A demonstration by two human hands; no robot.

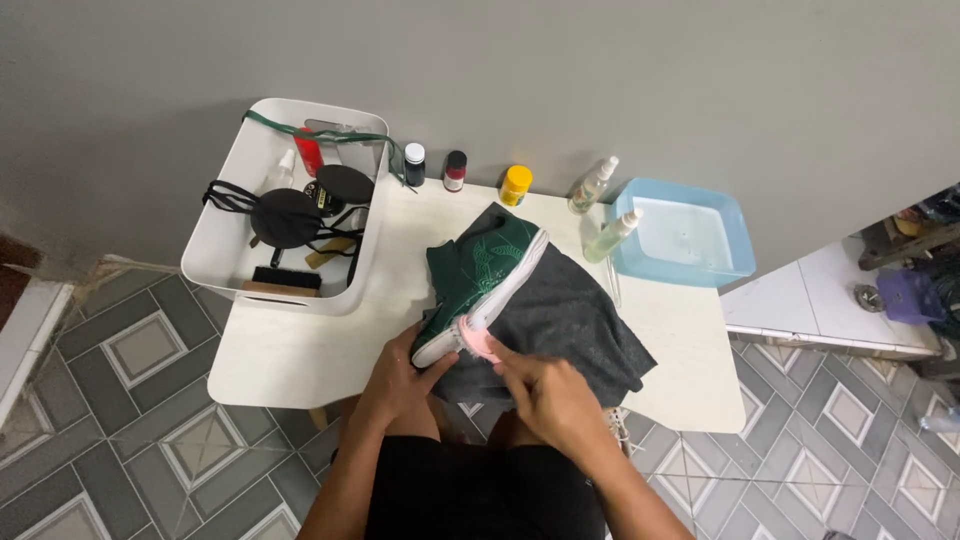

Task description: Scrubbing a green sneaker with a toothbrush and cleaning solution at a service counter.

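Green high-top sneaker (478, 275) lies on grey cloth (570, 315) on white worktop (300, 350); left hand (395, 380) grips its toe, right hand (545, 390) pinches pink brush (478, 340). White bin (215, 250) holds brushes, laces, tins; blue basin (735, 250) nearby.

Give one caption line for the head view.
Left hand steadies green shoe; right hand presses pink brush against its sole.

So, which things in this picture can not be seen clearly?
All in the head view:
- Pink tool: the right hand covers its handle, so its kind is unclear.
- Green shoe: its far side is turned away; the left hand hides the near end.
- White basket: contents overlap and are too small to identify.
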